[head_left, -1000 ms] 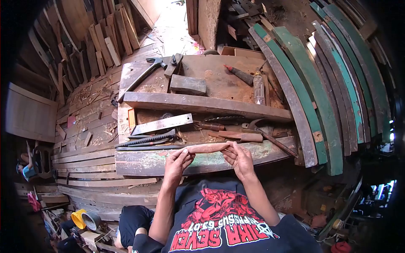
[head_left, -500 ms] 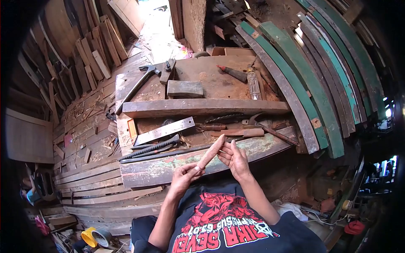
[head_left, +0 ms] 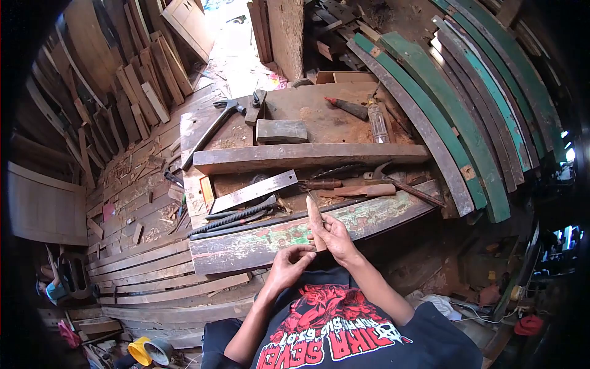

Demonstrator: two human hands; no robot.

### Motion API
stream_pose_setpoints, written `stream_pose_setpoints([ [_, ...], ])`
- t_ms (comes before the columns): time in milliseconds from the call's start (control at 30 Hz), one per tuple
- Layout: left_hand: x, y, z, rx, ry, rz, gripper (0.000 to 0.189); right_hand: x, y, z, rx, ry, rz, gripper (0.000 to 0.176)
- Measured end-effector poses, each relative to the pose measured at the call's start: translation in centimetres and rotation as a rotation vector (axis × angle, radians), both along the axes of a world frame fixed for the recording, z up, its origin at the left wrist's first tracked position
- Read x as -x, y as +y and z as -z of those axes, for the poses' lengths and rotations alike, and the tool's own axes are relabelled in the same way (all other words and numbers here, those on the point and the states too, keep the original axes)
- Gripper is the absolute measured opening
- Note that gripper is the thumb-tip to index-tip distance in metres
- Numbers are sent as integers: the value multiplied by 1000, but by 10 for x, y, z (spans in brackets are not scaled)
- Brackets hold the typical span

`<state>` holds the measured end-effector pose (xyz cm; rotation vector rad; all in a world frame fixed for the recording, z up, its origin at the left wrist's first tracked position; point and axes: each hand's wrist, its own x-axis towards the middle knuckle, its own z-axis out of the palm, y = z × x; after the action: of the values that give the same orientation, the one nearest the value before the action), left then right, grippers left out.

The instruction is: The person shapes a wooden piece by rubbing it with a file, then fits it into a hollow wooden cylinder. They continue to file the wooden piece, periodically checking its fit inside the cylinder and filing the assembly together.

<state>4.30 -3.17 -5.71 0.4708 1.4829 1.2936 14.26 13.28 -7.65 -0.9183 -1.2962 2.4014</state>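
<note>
Close in front of my chest, over the near edge of the bench, I hold a slim tapered wooden piece (head_left: 314, 215) nearly upright, its narrow end up. My right hand (head_left: 337, 238) is closed round its lower half, thumb along it. My left hand (head_left: 291, 265) pinches at its bottom end. Just beyond lie a try square (head_left: 255, 192) with an orange edge, a long auger bit (head_left: 236, 218), a shaped wooden piece (head_left: 369, 190) and a hammer (head_left: 410, 188). A paint-worn beam (head_left: 252, 243) runs along the bench's near side.
Farther back on the bench (head_left: 295, 101) are a claw hammer (head_left: 209, 134), a wooden block (head_left: 281, 131) and a clear bottle (head_left: 377, 123). Curved green planks (head_left: 439, 129) stand at right. Wood offcuts (head_left: 147, 95) lean at left. Another person (head_left: 55, 289) is at far left.
The wooden piece has swung from slanting to nearly upright and come lower. My right hand has closed round it; my left hand has moved to its bottom end. The view has shifted slightly.
</note>
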Motion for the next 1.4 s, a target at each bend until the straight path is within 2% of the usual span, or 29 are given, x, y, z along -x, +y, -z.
stream_pose_setpoints([
  [133,9,-8,1,101,-33,-139,27,-3,-2,-15,-101,-110,-52,49],
  [233,23,-14,9,60,-95,-264,30,-2,-2,-23,-128,-172,-120,51],
  [300,37,-17,6,55,23,-236,38,-2,-5,-16,-287,-102,-147,52],
  [433,46,-7,-21,41,25,-430,43,-1,0,-35,-495,36,-327,57],
  [467,45,-6,-27,61,131,-402,44,-3,-1,-34,-392,36,-351,57],
  [533,46,-3,-32,64,329,-295,40,0,5,-56,-491,-13,-459,54],
  [567,45,-1,-32,56,340,-268,36,-1,8,-64,-544,-40,-513,53],
  [600,43,0,-32,46,351,-244,33,-1,9,-64,-489,24,-476,52],
  [667,40,1,-31,30,375,-203,31,-3,13,-69,-385,-46,-407,48],
  [700,41,1,-31,33,358,-200,32,-3,17,-71,-334,-78,-374,46],
  [733,42,0,-31,39,341,-196,32,-4,23,-64,-427,-42,-342,41],
  [833,40,-2,-31,-37,293,-205,33,-5,32,-63,-235,-1,-188,39],
  [900,34,-1,-36,-118,233,-249,33,-3,35,-62,-225,44,-107,38],
  [1033,28,-2,-39,-80,211,-167,35,-6,33,-62,-144,34,-10,37],
  [1100,24,-2,-43,-73,224,-98,36,-4,27,-60,-106,25,-3,37],
  [1133,18,1,-44,-82,192,-132,36,-4,23,-55,-68,48,-25,40],
  [1400,17,-2,-38,-12,61,-10,42,8,-7,-58,-163,-30,-279,44],
])
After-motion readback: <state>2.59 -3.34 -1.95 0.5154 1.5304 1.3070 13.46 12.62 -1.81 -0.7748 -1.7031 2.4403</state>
